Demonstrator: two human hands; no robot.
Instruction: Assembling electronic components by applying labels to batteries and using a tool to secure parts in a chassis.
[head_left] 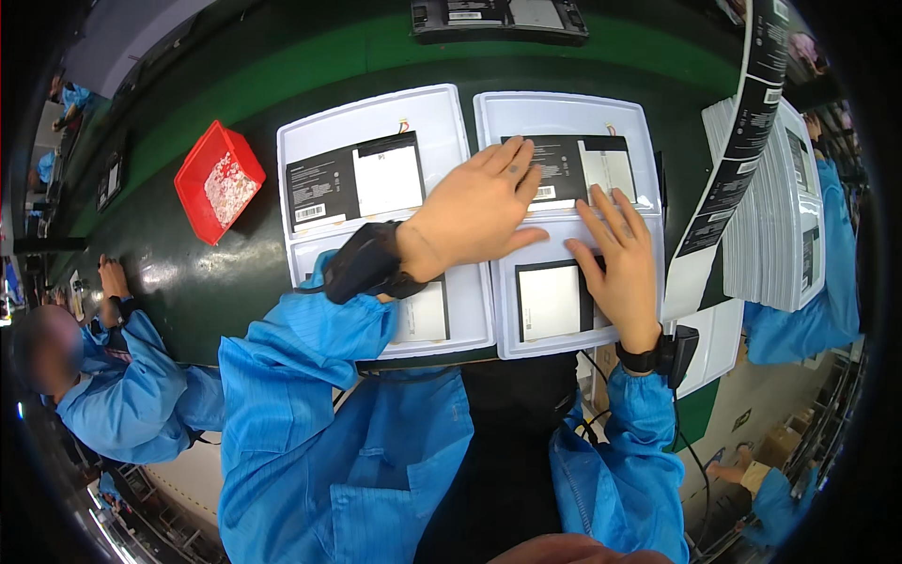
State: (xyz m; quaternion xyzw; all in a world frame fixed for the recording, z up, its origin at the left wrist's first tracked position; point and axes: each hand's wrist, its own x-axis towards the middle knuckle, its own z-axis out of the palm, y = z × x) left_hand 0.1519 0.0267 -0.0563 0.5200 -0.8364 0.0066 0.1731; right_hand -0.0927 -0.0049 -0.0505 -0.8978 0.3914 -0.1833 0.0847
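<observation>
Two white plastic trays (324, 113) lie side by side in front of me, each split into a far and a near compartment. In the right tray (564, 103) a flat battery pack (564, 155), part black label and part white, fills the far compartment. My left hand (474, 209) lies flat with fingers stretched over this pack's left end. My right hand (620, 268) is open, fingertips at the pack's near edge and palm beside the near battery pack (550, 301). Another battery pack (324, 188) rests in the left tray's far compartment. The left tray's near pack (427, 315) is partly hidden by my left arm.
A red bin (194, 183) of small white pieces stands at left. On the right a strip of black labels (733, 169) hangs before a stack of white trays (752, 244). Another device (498, 19) sits at the far edge. A co-worker (122, 376) sits at left.
</observation>
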